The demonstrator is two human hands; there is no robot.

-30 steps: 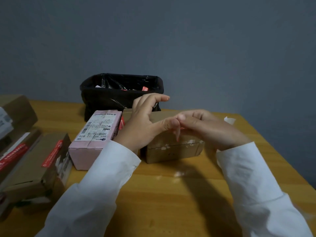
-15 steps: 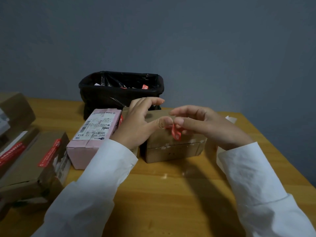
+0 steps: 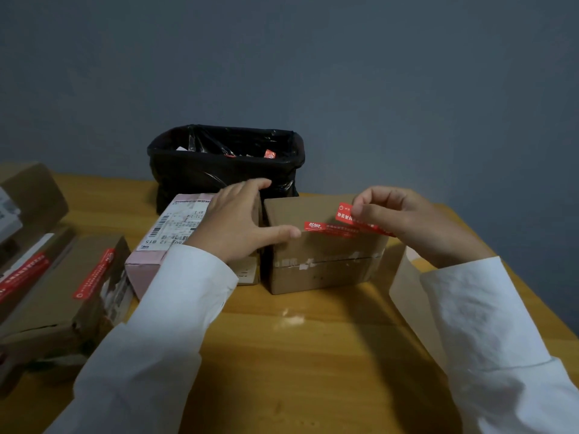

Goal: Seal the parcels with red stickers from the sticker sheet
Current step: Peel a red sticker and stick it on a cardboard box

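A brown cardboard parcel (image 3: 316, 270) stands in the middle of the wooden table (image 3: 297, 355). A long red sticker (image 3: 329, 228) stretches over its top, and its right end lifts up and folds back. My right hand (image 3: 407, 220) pinches that raised end between thumb and fingers. My left hand (image 3: 241, 220) lies flat over the smaller box to the left, thumb stretched out to the sticker's left end. A pale backing sheet (image 3: 407, 296) lies under my right forearm.
A pink parcel (image 3: 156, 255) with a shipping label sits left of my left hand. Brown parcels with red stickers (image 3: 91, 277) are stacked at the far left. A black-lined bin (image 3: 225, 161) stands behind the parcels, against the grey wall.
My hands have drawn apart. The red sticker, earlier bunched between the fingertips, is now stretched out along the top of the brown parcel, and my right hand has moved to the right.
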